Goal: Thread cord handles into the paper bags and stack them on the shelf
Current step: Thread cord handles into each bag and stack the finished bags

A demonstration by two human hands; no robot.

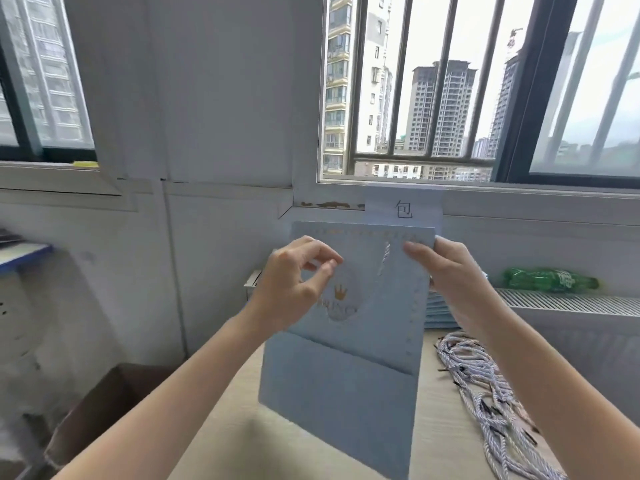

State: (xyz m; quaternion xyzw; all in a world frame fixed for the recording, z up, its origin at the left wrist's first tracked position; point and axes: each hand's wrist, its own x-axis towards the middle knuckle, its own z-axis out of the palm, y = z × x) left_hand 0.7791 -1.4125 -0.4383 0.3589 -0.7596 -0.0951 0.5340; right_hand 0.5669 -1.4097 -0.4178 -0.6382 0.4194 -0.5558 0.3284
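Overhead, head view: flat pale-blue paper bag point(349, 341) held upright above the table point(446, 410). Right hand point(446, 271) pinches its top corner; left hand point(294, 282), fingers curled, pinches near the left hole. One cord end point(383, 259) dangles. Paper likely light, creasable; grip the reinforced top edge. Spare cords point(485, 393) lie right.

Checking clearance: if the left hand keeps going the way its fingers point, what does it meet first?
Most likely the front of the blue paper bag, near the threaded cord; the left hand already sits right before it, though depth is unclear.
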